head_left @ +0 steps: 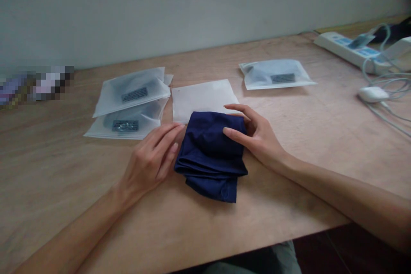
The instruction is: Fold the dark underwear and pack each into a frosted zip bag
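Observation:
A folded dark blue cloth [213,145] lies on the wooden table in front of me, its layers showing along the near side. My right hand [253,135] grips its right edge, with the thumb on top and the fingers at the far side. Just left of the cloth rests my left hand [154,156], palm down, its fingers stretched out and nothing in them. Behind the cloth is a flat white sheet [202,98], partly covered by it.
Two frosted bags with dark labels overlap at the left, an upper one [128,85] and a lower one [144,113]. Another frosted bag [272,70] lies at the back right. A power strip [343,47] and a white charger [372,94] with cables occupy the far right.

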Tool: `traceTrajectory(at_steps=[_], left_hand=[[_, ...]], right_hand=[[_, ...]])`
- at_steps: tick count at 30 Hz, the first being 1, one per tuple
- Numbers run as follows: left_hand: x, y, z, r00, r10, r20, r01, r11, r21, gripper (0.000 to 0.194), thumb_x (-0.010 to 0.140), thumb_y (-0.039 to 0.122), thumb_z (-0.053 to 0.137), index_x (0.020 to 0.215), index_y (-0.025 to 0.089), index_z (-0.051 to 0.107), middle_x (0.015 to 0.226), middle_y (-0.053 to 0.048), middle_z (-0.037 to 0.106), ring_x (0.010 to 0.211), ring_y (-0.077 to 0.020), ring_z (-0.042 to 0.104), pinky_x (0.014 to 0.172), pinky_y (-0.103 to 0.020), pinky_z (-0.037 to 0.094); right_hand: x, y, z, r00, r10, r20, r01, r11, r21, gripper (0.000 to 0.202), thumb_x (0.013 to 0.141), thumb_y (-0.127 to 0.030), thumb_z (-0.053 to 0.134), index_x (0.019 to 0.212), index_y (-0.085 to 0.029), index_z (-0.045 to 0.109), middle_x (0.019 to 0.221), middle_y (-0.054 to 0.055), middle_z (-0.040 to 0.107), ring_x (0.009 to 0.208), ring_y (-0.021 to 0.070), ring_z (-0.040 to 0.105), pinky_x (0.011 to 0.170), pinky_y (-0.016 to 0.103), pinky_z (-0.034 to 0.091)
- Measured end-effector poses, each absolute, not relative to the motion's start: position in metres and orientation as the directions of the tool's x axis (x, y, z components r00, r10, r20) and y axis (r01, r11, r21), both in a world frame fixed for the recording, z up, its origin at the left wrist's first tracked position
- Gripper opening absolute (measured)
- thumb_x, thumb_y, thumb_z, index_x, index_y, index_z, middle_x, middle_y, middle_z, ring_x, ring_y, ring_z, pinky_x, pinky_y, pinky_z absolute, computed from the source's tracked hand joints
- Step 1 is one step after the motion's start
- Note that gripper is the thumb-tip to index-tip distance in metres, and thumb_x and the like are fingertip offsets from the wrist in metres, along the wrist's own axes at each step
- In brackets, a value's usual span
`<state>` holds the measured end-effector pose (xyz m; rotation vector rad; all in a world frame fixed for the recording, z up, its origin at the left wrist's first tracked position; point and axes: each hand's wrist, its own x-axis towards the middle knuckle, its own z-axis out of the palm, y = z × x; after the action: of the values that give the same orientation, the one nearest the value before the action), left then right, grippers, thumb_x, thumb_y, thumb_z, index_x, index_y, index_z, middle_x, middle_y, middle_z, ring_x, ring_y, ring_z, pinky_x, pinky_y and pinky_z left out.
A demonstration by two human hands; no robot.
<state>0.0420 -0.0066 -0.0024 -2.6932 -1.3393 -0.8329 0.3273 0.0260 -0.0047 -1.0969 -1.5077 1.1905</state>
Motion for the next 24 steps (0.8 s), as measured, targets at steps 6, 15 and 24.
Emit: traceTrajectory(at_steps=[6,15,24], left_hand=[[0.039,-0.013,0.007,0.682,0.391,0.618,0.434,-0.897,0.088,0.011,0.095,0.021,0.053,0.097,0.019,0.064,0.091,-0.005,0.066,0.083,-0.0180,0.064,0.073,-0.031,0.054],[0.049,-0.014,0.009,0.867,0.244,0.434,0.249,-0.967,0.045,0.049,0.106,0.049,0.036,0.122,0.018,0.070,0.109,-0.010,0.074,0.100,-0.0236,0.067,0.087,-0.038,0.052],[0.046,-0.013,0.012,0.842,0.272,0.466,0.245,-0.962,0.119,0.041,0.103,0.044,0.043,0.113,0.016,0.071,0.122,-0.013,0.072,0.113,-0.0276,0.062,0.093,-0.043,0.053]], right_hand=[[0.332,0.029,-0.010,-0.197,0.907,0.373,0.539,0.418,-0.731,0.042,0.086,-0.018,0.068,0.128,-0.024,0.062,0.134,0.010,0.063,0.120,0.0289,0.061,0.101,0.049,0.052],[0.322,0.001,0.007,-0.706,0.562,0.430,0.432,0.823,-0.368,0.036,0.087,-0.046,0.069,0.110,-0.018,0.066,0.110,0.011,0.067,0.096,0.0257,0.057,0.084,0.043,0.048],[0.322,0.001,-0.003,-0.591,0.669,0.451,0.486,0.741,-0.462,0.012,0.093,-0.018,0.055,0.100,-0.016,0.064,0.087,0.005,0.069,0.073,0.0154,0.062,0.064,0.027,0.046]])
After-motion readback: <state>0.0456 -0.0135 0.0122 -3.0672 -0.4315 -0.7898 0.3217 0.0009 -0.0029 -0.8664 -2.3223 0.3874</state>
